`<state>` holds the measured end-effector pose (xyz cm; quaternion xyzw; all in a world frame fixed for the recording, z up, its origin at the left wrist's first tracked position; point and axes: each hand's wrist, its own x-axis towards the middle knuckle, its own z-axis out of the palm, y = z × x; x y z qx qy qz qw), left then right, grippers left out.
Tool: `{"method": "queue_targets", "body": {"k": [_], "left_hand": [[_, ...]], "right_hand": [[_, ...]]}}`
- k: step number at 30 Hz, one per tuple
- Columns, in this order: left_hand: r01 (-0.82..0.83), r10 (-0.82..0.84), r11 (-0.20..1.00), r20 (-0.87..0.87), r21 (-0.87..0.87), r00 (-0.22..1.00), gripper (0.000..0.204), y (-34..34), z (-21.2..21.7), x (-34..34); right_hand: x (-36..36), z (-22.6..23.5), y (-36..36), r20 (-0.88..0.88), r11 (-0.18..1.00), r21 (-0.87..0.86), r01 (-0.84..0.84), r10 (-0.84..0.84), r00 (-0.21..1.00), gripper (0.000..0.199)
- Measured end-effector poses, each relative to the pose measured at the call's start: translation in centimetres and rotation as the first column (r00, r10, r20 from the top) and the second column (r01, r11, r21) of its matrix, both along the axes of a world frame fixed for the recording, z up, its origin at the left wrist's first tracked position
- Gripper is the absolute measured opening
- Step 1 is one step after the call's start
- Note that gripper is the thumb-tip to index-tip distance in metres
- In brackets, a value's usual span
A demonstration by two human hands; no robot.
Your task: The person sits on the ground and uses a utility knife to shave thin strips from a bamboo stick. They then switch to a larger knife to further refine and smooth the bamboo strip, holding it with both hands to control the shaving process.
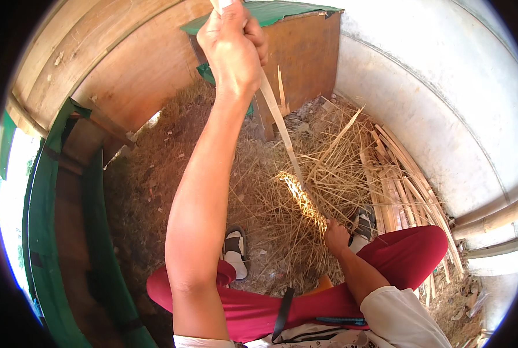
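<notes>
At the top of the head view, my left hand [231, 43] is raised with its fingers closed around one end of a long, thin bamboo strip [281, 124]. From that fist the strip slants down to the right, over a heap of shavings. My right hand [336, 236] is low, near my right knee, and closed on the handle end of a knife [312, 199]. The dark, narrow blade points up and left, and the lower part of the strip meets it. Bright sunlight on the straw around the blade makes the exact contact hard to see.
Thin shavings [328, 156] cover the ground between my feet. Split bamboo pieces [401, 197] lie on the right beside a pale curved wall [427, 69]. A wooden box [305, 58] with a green cover stands ahead. Green-edged boards [44, 232] line the left side.
</notes>
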<state>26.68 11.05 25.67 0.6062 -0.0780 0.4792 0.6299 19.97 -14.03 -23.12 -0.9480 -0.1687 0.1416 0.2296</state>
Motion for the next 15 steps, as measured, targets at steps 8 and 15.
{"method": "queue_targets", "body": {"k": [8,15], "left_hand": [[-0.039,0.038,0.993,0.008,0.115,0.999,0.046,-2.6,0.3,0.8],[-0.016,0.017,1.000,-0.021,0.027,1.000,0.042,-1.9,0.0,0.4]], "right_hand": [[0.2,1.5,0.7,-0.186,0.994,-0.029,0.101,-0.105,0.977,0.054],[1.6,3.2,-0.1,-0.071,0.992,-0.100,0.070,-0.077,0.995,0.048]]}}
